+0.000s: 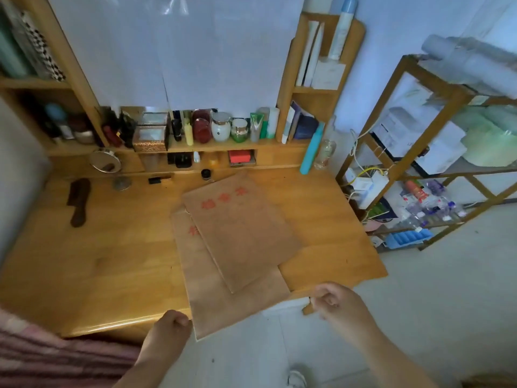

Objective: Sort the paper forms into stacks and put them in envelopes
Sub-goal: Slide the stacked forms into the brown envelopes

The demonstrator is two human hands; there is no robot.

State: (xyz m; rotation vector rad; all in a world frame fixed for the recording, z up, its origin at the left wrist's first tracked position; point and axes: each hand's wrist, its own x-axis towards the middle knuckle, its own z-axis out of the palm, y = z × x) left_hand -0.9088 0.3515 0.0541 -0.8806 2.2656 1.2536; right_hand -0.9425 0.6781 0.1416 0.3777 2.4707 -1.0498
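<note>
From my feed the wooden bench [112, 261] fills most of the view, its back ledge at twelve o'clock crowded with jars and bottles [221, 127], and a wooden rack [436, 152] stands off at three o'clock.

Two brown envelopes lie overlapped at centre. The lower envelope [223, 309] hangs over the bench's near edge toward six o'clock, I judge so that its end can be reached. The upper envelope [240, 233] rests on it, skewed toward one o'clock, red print at its far end. I see no loose paper forms, so they may already be inside; I cannot tell.

My left hand [170, 329] sits at seven o'clock, fingers curled, touching the lower envelope's overhanging left edge; whether it actually pinches the paper I cannot tell. My right hand [335, 303] is at five o'clock beside the envelope's right corner, fingers drawn together around something small and pale, possibly a flap or tie; it is too blurred to name.

A dark comb [79, 201] lies at ten o'clock.
</note>
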